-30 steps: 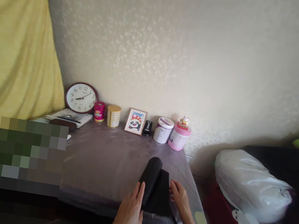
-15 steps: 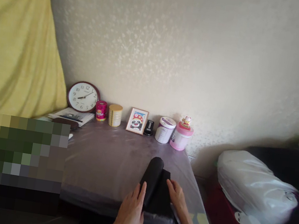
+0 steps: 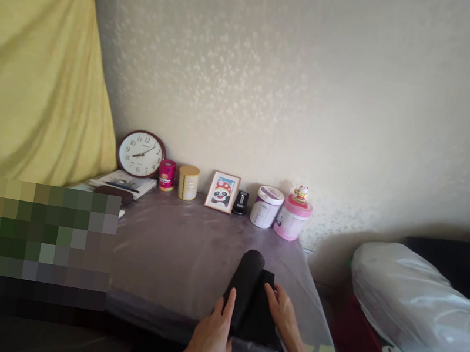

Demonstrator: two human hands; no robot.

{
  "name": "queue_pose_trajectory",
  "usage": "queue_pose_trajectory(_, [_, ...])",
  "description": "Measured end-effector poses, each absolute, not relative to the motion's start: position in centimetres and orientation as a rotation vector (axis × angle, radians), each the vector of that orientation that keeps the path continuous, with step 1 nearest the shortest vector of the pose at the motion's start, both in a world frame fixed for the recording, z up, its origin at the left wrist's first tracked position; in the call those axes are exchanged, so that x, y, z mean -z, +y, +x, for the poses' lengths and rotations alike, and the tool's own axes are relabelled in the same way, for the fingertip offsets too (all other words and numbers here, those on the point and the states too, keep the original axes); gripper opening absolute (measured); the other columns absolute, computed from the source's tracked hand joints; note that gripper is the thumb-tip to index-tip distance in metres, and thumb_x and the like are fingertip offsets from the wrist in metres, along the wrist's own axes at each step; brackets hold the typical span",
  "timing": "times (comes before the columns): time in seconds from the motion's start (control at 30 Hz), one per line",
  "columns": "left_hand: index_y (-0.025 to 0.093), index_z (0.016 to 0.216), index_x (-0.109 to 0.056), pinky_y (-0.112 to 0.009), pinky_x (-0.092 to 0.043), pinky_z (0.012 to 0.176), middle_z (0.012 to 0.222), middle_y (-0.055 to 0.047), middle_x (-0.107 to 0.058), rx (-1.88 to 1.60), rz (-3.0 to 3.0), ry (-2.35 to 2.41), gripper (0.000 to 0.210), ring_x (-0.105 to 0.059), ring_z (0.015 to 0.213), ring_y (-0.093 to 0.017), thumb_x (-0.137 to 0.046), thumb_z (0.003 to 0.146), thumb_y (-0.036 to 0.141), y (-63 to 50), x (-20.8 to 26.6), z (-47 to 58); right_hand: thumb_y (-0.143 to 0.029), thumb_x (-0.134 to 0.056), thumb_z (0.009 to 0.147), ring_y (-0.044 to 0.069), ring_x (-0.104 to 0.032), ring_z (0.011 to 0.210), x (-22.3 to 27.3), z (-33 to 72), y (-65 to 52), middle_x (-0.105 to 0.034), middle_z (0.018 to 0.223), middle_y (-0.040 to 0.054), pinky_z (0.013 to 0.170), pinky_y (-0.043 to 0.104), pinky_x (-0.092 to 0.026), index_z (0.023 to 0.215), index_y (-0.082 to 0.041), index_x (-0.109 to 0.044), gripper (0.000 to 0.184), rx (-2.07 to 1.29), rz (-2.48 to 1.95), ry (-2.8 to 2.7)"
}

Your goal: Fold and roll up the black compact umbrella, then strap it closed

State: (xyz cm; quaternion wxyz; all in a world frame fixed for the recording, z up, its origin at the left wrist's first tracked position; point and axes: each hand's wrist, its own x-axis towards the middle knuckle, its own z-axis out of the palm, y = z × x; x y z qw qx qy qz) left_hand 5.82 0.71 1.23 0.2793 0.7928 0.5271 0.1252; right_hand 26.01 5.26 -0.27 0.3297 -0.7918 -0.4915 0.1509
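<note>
A black roll of what looks like fabric lies at the front edge of the table, with a flat black flap spreading from its right side. A thin black strap hangs over the edge below. My left hand is wrapped round the near left side of the roll, index finger laid along it. With thumb and fingers, my right hand grips the right edge of the flap. The undersides of both hands' grips are hidden.
Along the wall stand a clock, a pink can, a yellow-lidded tin, a panda picture frame and two tubs. A white plastic bag lies at right. Pixelation covers the lower left.
The view has turned slightly left, so everything sits a little further right. Both hands keep their hold on the black roll and its flap, which look nearly the same.
</note>
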Motion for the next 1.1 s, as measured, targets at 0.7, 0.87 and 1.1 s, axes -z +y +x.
queue_pose_trajectory(0.7, [0.021,0.141,0.002,-0.026,-0.043,0.087,0.131,-0.011,-0.041,-0.423,2.026,1.422,0.086,-0.057,0.100,-0.019,-0.044,0.070,0.007,1.1,-1.6,5.2,-0.046,-0.041,0.076,0.024,-0.063,0.078,-0.7,24.5,6.6,-0.069,0.077,0.0086,0.068,0.030,-0.044,0.078,-0.018,-0.063,0.036,-0.395,-1.814,-1.314])
queue_pose_trajectory(0.87, [0.020,0.141,0.002,-0.029,-0.044,0.087,0.132,-0.012,-0.042,-0.432,2.075,1.422,0.087,-0.056,0.102,-0.022,-0.044,0.069,0.007,1.2,-1.1,5.3,-0.050,-0.040,0.077,0.024,-0.063,0.075,-1.7,22.9,7.6,-0.069,0.078,0.0086,0.065,0.030,-0.044,0.079,-0.017,-0.063,0.041,-0.408,-1.756,-1.349])
queue_pose_trajectory(1.1, [0.014,0.141,0.002,-0.028,-0.042,0.089,0.139,-0.015,-0.034,-0.405,2.070,1.423,0.085,-0.053,0.109,-0.022,-0.044,0.070,0.006,1.0,-0.7,5.2,-0.037,-0.046,0.080,0.024,-0.064,0.087,-1.4,20.8,9.0,-0.070,0.086,0.0107,0.069,0.028,-0.046,0.096,-0.016,-0.063,0.031,-0.334,-1.853,-1.346])
